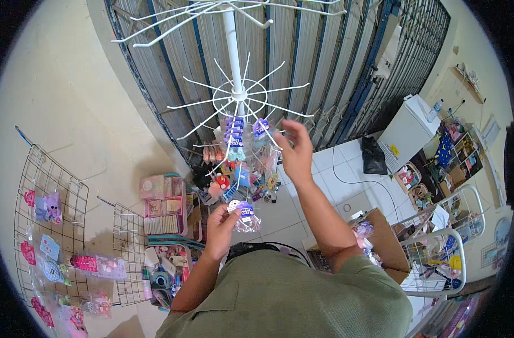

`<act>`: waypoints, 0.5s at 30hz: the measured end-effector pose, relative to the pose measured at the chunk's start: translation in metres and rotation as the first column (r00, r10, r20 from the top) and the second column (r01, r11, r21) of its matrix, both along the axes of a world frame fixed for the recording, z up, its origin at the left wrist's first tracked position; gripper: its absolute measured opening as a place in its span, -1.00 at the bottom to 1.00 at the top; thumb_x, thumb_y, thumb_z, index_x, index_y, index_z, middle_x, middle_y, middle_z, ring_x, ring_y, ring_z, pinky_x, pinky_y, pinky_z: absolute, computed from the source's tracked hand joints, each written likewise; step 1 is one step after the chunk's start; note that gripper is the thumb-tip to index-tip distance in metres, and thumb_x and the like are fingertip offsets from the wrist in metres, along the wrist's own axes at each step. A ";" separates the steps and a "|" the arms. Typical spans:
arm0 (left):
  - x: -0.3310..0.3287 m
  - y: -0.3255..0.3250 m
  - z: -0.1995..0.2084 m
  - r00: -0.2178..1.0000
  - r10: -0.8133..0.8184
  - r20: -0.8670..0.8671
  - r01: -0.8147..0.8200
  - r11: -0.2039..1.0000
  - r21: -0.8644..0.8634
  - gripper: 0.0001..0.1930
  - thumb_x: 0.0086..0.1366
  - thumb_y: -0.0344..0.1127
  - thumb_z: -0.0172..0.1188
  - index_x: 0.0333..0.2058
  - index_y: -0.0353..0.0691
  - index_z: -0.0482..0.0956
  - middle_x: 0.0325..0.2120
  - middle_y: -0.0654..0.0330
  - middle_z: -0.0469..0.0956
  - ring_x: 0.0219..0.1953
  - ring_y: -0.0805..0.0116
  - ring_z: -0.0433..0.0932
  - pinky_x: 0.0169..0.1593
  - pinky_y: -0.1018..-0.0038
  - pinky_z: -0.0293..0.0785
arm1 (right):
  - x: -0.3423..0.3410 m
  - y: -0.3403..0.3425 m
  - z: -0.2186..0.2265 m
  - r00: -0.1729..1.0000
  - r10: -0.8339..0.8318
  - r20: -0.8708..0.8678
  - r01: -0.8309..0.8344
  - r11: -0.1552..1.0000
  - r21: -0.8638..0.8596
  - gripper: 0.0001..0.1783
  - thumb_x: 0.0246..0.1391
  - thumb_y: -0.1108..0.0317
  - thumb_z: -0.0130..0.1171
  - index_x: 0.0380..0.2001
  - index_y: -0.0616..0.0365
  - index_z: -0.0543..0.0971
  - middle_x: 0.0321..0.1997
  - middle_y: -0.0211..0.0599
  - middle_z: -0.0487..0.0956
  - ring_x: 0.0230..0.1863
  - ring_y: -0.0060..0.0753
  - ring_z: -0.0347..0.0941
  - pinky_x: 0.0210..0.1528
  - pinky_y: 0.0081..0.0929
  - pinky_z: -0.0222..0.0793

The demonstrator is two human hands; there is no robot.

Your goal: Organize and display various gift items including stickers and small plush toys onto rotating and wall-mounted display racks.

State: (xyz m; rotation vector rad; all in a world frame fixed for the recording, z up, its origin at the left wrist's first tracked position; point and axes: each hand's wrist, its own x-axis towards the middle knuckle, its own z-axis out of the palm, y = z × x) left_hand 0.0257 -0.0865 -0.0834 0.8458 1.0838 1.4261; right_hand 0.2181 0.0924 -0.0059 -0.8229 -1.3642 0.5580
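My left hand [217, 230], in front of my chest, pinches small clear packets with purple header cards [246, 209]. A white dotted card shows beside its thumb. My right hand [297, 153] is raised at the display rack [238, 96], beside the tip of one of its white hooks. Its thumb and fingers are apart, with nothing seen between them. On that hook hangs a similar purple-topped packet [261, 128], just left of my fingers. Several more purple-topped packets [233, 133] hang in a row on the neighbouring hook. Bare hooks spread out around the rack's white pole.
Below hang other packaged trinkets [222, 181]. Pink baskets [165, 204] of goods stand left, near a wire grid [54, 225] with packets. At right are an open cardboard box [389, 242], a white wire cart [437, 248] and a white fridge [406, 132]. A folding metal gate [308, 67] stands behind.
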 end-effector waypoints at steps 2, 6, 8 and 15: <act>0.001 0.000 0.001 1.000 0.006 0.009 -0.006 1.000 -0.005 -0.95 0.40 -0.40 0.22 -0.22 -0.22 0.57 -0.40 0.41 0.57 -0.37 0.68 0.46 -0.27 0.64 0.36 | 0.006 -0.028 -0.016 0.997 -0.077 -0.024 0.077 0.997 0.014 -0.69 0.14 0.46 0.31 -0.06 0.23 0.51 -0.04 -0.29 0.53 -0.11 -0.53 0.41 0.02 -0.46 0.33; 0.010 0.007 0.016 0.997 0.001 -0.078 0.001 0.999 0.033 -0.92 0.39 -0.38 0.25 -0.20 -0.23 0.58 -0.40 0.41 0.56 -0.39 0.69 0.44 -0.28 0.64 0.35 | 0.010 -0.097 -0.040 0.919 0.369 -0.136 -0.393 0.862 -0.321 -0.70 0.15 0.49 0.31 -0.05 0.20 0.52 -0.13 -0.43 0.53 -0.15 -0.61 0.37 -0.02 -0.54 0.32; 0.015 0.013 0.020 0.993 0.002 -0.118 0.001 1.000 0.027 -0.91 0.39 -0.37 0.26 -0.20 -0.24 0.58 -0.40 0.41 0.57 -0.39 0.69 0.43 -0.29 0.64 0.35 | 0.007 -0.115 -0.045 0.881 0.455 -0.134 -0.468 0.791 -0.394 -0.70 0.16 0.49 0.32 -0.04 0.21 0.54 -0.16 -0.46 0.54 -0.18 -0.65 0.38 -0.06 -0.57 0.34; 0.025 0.025 0.030 0.996 -0.059 -0.061 0.063 0.996 0.058 -0.82 0.43 -0.28 0.23 -0.15 -0.27 0.61 -0.33 0.34 0.63 -0.33 0.63 0.51 -0.26 0.62 0.42 | 0.009 -0.115 -0.053 0.872 0.435 -0.225 -0.486 0.722 -0.492 -0.81 0.18 0.45 0.35 -0.14 0.20 0.65 -0.45 -0.65 0.52 -0.42 -0.81 0.34 -0.35 -0.69 0.31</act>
